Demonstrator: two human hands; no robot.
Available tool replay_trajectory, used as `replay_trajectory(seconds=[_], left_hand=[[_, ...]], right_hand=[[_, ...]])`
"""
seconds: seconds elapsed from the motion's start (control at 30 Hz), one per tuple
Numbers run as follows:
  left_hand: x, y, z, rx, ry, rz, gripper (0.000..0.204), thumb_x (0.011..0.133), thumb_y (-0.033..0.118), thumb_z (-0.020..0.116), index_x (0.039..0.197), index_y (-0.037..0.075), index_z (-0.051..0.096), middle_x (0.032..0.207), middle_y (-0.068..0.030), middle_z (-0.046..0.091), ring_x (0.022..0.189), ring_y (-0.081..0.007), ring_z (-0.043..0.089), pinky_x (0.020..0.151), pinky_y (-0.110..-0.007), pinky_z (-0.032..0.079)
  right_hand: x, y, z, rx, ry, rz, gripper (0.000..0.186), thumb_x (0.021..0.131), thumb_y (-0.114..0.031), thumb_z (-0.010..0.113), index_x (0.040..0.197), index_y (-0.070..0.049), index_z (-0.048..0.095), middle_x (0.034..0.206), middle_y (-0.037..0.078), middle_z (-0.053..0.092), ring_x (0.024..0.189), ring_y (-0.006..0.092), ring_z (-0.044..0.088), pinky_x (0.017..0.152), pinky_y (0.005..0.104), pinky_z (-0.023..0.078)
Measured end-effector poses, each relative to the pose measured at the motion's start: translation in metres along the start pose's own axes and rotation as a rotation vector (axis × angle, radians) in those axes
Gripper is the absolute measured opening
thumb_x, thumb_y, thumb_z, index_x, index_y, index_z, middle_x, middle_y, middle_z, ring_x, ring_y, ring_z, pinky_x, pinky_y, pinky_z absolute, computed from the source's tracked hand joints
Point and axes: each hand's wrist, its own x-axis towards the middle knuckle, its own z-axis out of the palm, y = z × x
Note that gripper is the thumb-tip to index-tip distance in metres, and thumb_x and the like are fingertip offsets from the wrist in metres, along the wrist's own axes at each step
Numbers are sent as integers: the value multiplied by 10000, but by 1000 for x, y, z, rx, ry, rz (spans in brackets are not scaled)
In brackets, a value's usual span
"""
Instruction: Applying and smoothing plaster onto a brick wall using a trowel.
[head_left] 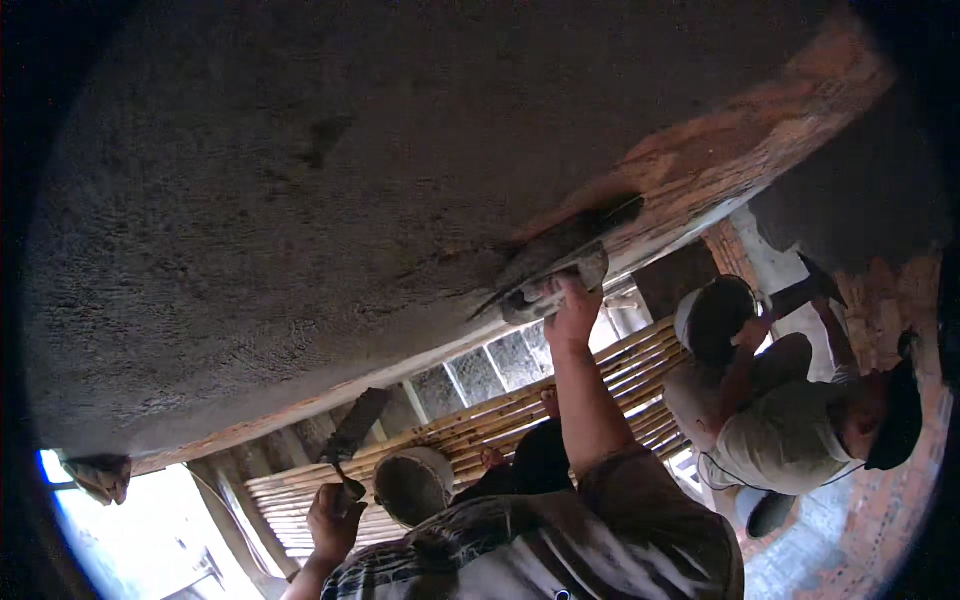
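Observation:
My right hand (574, 312) is raised and wrapped round the handle of a plastering float (594, 266). The float lies against the wall's lower part, at the border between dark wet plaster (250, 220) and bare red brick (715, 150). Lower and to the left, my left hand (333, 522) grips a trowel (357, 425) by its handle, with the blade pointing up and coated in grey mortar. Just right of the trowel stands a mortar bucket (413, 488), its inside grey and dim.
A bamboo pole platform (460, 440) lies under me. On the right a crouching co-worker (790, 435) holds a bucket (722, 318) and a mortar-covered trowel (795, 296). Another pail (768, 512) is below them. Bright openings (130, 540) show at lower left.

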Motion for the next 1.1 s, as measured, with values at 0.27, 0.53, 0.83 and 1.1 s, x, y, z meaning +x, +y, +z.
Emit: replay_trajectory(seconds=[0.27,0.53,0.83,1.1], left_hand=[[-15,-24,-44,29,30,-21,351,583,63,730,877,81,538,738,-69,576,597,-254,532,549,-355,420],[-48,-46,-100,-123,92,-115,359,592,39,721,895,75,533,761,-87,588,622,-250,539,574,-347,422],[-125,-67,-134,-681,214,-192,396,637,-75,630,988,59,505,815,-68,589,679,-174,540,604,-297,444],[-135,-51,-157,-819,160,-249,280,707,-54,581,947,59,491,721,-44,525,609,-110,476,547,-206,399]], right_hand=[[-73,8,136,-107,275,-12,452,679,76,497,1087,-119,489,694,12,522,547,103,463,513,228,399],[-131,29,210,-306,168,53,191,696,-53,565,864,-28,478,932,107,543,749,175,514,661,310,418],[-230,6,337,-95,-26,-63,226,690,5,491,903,-57,538,595,22,492,461,99,439,446,220,369],[-324,-59,420,-400,-706,-128,275,657,-32,558,932,-35,551,655,21,519,503,100,405,460,243,335]])
